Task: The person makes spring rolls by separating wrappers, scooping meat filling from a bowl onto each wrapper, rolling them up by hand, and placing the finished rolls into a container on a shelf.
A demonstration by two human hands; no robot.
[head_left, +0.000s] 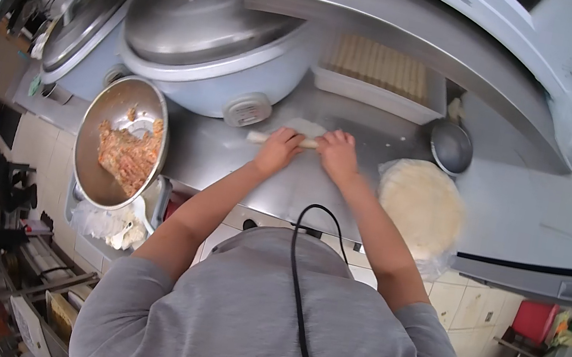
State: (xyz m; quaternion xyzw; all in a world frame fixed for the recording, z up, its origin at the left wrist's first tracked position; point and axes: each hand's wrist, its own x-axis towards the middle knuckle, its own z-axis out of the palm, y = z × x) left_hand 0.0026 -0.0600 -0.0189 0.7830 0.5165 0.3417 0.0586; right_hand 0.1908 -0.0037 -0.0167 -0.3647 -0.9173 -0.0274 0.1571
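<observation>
On the steel counter in front of me lies a partly rolled spring roll [258, 137], its pale wrapper [305, 126] still flat on the far side. My left hand [281, 147] is closed over the roll, with one end sticking out to the left. Close beside it, my right hand [338, 154] curls its fingers over the roll's other end. A stack of round wrappers [421, 207] on plastic sits to the right. At the left, a tilted steel bowl [88, 138] holds an orange-pink minced filling [127, 156].
Two large lidded cookers [201, 77] stand at the back left. Behind my hands, a white tray [379, 99] holds rows of finished rolls [380, 67] under a steel shelf [404, 17]. A small metal bowl [451, 147] with a handle rests right of the tray.
</observation>
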